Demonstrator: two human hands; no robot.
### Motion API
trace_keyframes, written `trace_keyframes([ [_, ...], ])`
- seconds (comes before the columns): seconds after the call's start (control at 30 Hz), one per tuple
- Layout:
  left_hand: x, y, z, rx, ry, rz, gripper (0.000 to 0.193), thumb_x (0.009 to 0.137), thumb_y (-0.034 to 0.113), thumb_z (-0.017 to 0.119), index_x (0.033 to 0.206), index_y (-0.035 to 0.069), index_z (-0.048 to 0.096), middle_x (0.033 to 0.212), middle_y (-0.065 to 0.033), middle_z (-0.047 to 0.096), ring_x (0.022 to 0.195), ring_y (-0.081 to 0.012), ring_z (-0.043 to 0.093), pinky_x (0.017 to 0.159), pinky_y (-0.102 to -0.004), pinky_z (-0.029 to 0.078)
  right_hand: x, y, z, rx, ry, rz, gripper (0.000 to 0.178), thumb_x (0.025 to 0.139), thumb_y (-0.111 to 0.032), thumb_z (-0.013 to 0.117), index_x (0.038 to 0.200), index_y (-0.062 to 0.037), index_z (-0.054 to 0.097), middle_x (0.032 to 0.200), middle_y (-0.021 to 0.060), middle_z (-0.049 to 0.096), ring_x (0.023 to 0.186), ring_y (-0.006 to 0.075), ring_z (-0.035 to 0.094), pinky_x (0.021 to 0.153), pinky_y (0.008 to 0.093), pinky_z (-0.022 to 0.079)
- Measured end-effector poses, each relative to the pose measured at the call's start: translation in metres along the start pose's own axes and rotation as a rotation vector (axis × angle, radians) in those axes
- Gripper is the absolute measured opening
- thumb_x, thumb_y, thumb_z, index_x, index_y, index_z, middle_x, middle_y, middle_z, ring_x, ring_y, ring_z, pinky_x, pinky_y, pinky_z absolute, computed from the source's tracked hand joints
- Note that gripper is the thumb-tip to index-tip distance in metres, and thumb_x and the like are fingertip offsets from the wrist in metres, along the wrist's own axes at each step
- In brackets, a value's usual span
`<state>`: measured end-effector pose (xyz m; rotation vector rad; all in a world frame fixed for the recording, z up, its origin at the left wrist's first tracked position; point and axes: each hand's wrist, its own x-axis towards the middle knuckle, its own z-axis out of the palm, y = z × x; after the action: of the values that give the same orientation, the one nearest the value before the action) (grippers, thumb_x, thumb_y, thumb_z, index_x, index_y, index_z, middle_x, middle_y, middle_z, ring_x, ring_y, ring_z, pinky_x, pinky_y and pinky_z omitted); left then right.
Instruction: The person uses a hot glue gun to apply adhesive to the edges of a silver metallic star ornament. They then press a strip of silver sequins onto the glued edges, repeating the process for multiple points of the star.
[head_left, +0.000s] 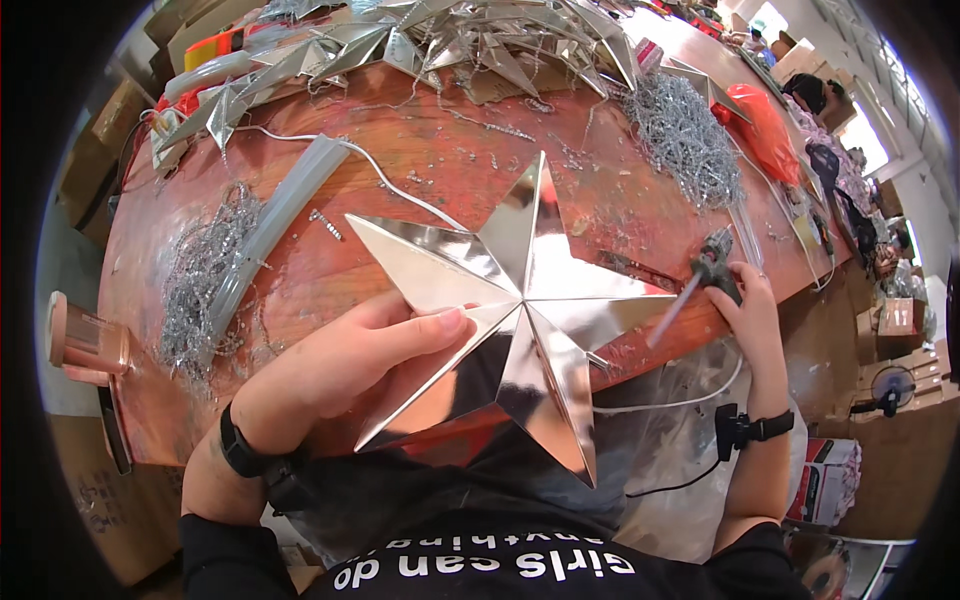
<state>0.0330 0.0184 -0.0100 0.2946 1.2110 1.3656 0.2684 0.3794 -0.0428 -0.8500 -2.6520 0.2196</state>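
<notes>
A large shiny silver five-pointed star (pixel 525 300) with raised ridges is held over the near edge of the table. My left hand (pixel 395 345) grips it at the left, thumb on top and the other fingers hidden beneath. At the right, my right hand (pixel 740 300) has its fingers round the grip of a dark hot glue gun (pixel 715 265). A pale glue stick (pixel 675 310) juts from the gun toward me. The gun is apart from the star, close to the tabletop.
The worn red wooden table (pixel 400 130) bears a heap of silver stars (pixel 470 45) at the back. Silver bead strands lie in a tangled pile (pixel 685 135) at right and another (pixel 205 275) at left, beside a bundle of clear glue sticks (pixel 280 215). A red plastic bag (pixel 765 130) lies far right. A white cord (pixel 400 190) crosses the table.
</notes>
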Motion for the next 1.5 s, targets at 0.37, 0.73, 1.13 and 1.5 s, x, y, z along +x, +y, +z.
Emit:
trace_keyframes([
  [0.37, 0.004, 0.006, -0.018, 0.012, 0.012, 0.157, 0.046, 0.096, 0.021, 0.055, 0.132, -0.005, 0.043, 0.130, -0.0115, 0.053, 0.119, -0.0175, 0.051, 0.104, -0.0296, 0.038, 0.004, -0.074, -0.050, 1.187, 0.215, -0.016, 0.038, 0.088, -0.008, 0.052, 0.123, 0.0048, 0.050, 0.112, 0.0158, 0.061, 0.101, 0.0242, 0.063, 0.093, 0.0410, 0.048],
  [0.73, 0.000, 0.017, -0.019, 0.119, 0.012, 0.127, 0.039, 0.094, 0.023, 0.059, 0.123, -0.001, 0.051, 0.116, -0.0069, 0.060, 0.108, -0.0116, 0.055, 0.095, -0.0253, 0.041, -0.016, -0.163, -0.048, 0.925, -0.217, -0.088, 0.098, 0.044, -0.084, 0.058, 0.084, 0.0049, 0.061, 0.079, 0.0120, 0.065, 0.072, 0.0178, 0.063, 0.066, 0.0278, 0.049],
  [1.13, 0.000, 0.021, -0.029, 0.157, -0.030, 0.110, 0.036, 0.094, 0.023, 0.059, 0.121, -0.001, 0.054, 0.113, -0.0074, 0.063, 0.105, -0.0109, 0.058, 0.092, -0.0246, 0.044, -0.005, -0.171, -0.029, 0.804, -0.142, -0.062, 0.101, 0.047, -0.090, 0.053, 0.082, 0.0043, 0.061, 0.076, 0.0056, 0.062, 0.067, 0.0114, 0.058, 0.061, 0.0247, 0.045],
  [1.5, 0.001, 0.018, -0.030, 0.148, -0.032, 0.121, 0.037, 0.094, 0.023, 0.059, 0.121, -0.002, 0.055, 0.116, -0.0082, 0.062, 0.106, -0.0112, 0.057, 0.093, -0.0251, 0.043, -0.006, -0.178, -0.032, 0.765, -0.173, -0.023, 0.092, 0.059, -0.087, 0.057, 0.079, 0.0030, 0.060, 0.077, 0.0064, 0.059, 0.069, 0.0124, 0.055, 0.062, 0.0253, 0.043],
])
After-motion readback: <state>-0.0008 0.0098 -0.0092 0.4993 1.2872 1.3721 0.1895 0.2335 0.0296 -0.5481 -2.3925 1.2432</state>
